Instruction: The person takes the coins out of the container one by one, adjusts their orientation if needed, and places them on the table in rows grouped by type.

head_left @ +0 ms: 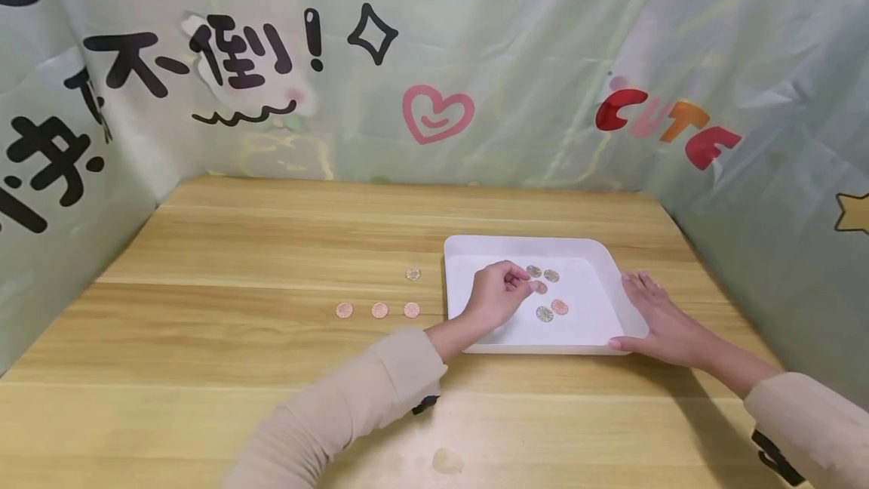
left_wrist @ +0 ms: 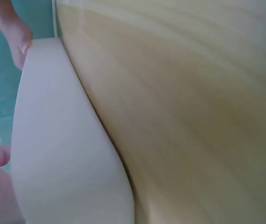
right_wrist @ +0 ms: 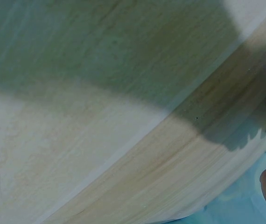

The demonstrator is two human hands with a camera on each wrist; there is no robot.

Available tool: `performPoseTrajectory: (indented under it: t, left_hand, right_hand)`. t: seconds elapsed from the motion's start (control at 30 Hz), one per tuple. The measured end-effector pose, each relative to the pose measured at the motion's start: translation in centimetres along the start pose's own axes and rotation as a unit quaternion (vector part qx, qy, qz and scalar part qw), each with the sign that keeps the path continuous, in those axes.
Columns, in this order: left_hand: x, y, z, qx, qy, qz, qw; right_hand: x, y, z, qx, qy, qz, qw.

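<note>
We seemingly pinch a coin (head_left: 541,288), left hand (head_left: 498,294) inside the tray (head_left: 589,285), right hand (head_left: 661,325) straight-fingered against its side; next calls for lifting.

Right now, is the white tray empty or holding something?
The white tray isn't empty: the head view shows silver and copper-coloured coins lying on its floor.

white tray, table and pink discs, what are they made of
White tray: likely smooth plastic, given its even walls and rounded corners. Table: wood or laminate, faintly glossy, with visible grain. Pink discs: perhaps coppery metal by colour and patterned faces; finish unclear.
</note>
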State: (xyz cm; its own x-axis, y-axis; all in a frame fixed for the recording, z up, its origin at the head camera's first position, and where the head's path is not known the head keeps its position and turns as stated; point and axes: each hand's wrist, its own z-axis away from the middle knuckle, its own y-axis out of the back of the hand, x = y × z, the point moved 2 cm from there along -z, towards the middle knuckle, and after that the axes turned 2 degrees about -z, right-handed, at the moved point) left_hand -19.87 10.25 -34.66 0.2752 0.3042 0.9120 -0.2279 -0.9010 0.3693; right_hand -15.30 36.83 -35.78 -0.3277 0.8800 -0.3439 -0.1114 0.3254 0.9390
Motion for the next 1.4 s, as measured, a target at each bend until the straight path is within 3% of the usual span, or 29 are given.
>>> performPoseTrajectory:
  t: [0.3, 0.43, 0.57, 0.7, 0.87, 1.03, 1.17, 1.4]
  left_hand:
    - [0.4, -2.6, -0.8, 0.008, 0.020, 0.007, 0.9998]
    - [0.3, -3.5, -1.2, 0.021, 0.063, 0.005, 0.9978]
    - [-0.2, -4.2, -1.4, 0.021, 0.124, -0.029, 0.9916]
    - [-0.6, -4.7, -1.5, 0.011, 0.152, -0.072, 0.9856]
    - [-0.7, -5.0, -1.5, -0.007, 0.128, -0.145, 0.9811]
    - [-0.5, -5.2, -1.5, -0.026, 0.120, -0.217, 0.9684]
    - [-0.2, -5.2, -1.5, -0.036, 0.122, -0.243, 0.9618]
    - [-0.1, -5.1, -1.2, -0.045, 0.104, -0.264, 0.9579]
  right_hand:
    - [0.0, 0.1, 0.0, 0.003, 0.004, 0.003, 1.000]
    - [-0.1, 0.1, 0.0, 0.002, 0.005, 0.001, 1.000]
    - [-0.2, 0.1, -0.1, 0.002, 0.004, 0.000, 1.000]
    - [-0.2, 0.2, -0.1, 0.001, -0.001, -0.002, 1.000]
    - [-0.2, 0.3, -0.1, 0.000, -0.003, -0.003, 1.000]
    - [-0.2, 0.3, -0.1, -0.001, -0.004, -0.003, 1.000]
    - [-0.1, 0.2, -0.1, 0.001, 0.000, -0.003, 1.000]
    - [-0.1, 0.1, -0.1, 0.006, 0.006, 0.001, 1.000]
